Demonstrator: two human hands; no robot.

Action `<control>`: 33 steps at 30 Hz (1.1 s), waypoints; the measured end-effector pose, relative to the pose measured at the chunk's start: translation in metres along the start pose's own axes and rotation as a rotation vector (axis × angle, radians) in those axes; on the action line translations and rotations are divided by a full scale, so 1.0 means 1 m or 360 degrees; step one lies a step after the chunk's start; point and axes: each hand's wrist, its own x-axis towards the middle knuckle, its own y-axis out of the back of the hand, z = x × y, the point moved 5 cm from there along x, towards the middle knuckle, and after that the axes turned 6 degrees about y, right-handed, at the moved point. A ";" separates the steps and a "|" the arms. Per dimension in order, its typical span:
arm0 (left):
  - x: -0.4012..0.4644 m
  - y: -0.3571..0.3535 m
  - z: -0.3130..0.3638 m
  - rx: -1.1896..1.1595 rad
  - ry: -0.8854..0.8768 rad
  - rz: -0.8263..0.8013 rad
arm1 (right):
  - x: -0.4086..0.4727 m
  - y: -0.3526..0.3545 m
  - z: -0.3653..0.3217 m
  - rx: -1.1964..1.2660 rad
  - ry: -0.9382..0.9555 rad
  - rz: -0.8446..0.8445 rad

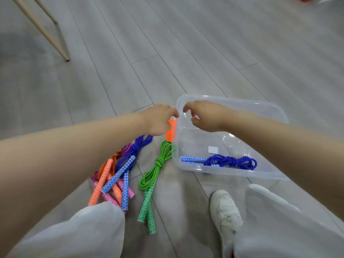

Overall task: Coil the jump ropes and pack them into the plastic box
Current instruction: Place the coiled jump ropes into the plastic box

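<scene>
One coiled blue rope (230,162) already lies in the plastic box (275,116), against its near wall. Your left hand (158,120) and right hand (204,116) meet at the box's left rim; whether either pinches the rim cannot be determined. The green rope (160,162), coiled and knotted, lies on the floor just beside the box, with a mixed rope bundle (119,175) further left. Judged next step: pick up the green rope and lay it in the box.
</scene>
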 end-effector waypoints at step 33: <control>-0.087 -0.234 -0.089 -0.0113 0.0615 -0.0754 | 0.067 -0.237 -0.096 -0.0332 -0.0060 -0.1065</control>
